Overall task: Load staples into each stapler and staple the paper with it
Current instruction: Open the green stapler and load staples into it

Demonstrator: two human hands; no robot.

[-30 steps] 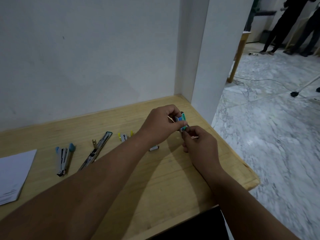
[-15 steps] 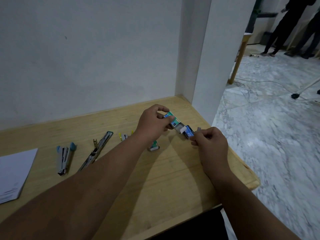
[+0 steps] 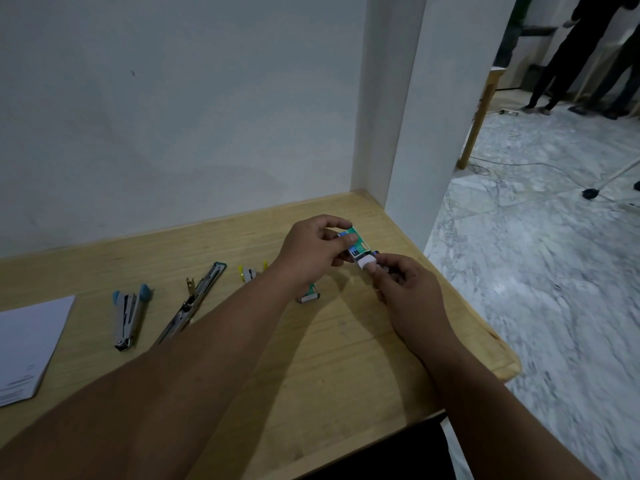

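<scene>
My left hand (image 3: pixel 311 249) pinches a small green staple box (image 3: pixel 358 244) above the table's far right part. My right hand (image 3: pixel 401 289) pinches the box's white inner tray (image 3: pixel 366 263) at its near end. A blue-tipped stapler (image 3: pixel 130 315) lies opened on the wooden table (image 3: pixel 346 358) at the left. A long opened stapler (image 3: pixel 194 301) lies beside it, partly under my left forearm. A small yellow stapler (image 3: pixel 250 272) sits farther back. A second staple box (image 3: pixel 310 295) lies under my left wrist. White paper (image 3: pixel 27 348) rests at the left edge.
A white wall runs along the table's far side and a white pillar (image 3: pixel 408 126) stands at its far right corner. The table's right edge drops to a marble floor (image 3: pixel 554 271). People's legs (image 3: pixel 568 64) and another table leg show far behind.
The hands came apart, drawing the box open, then closed together again. Now my right hand is back at the box's near end, at its white tray.
</scene>
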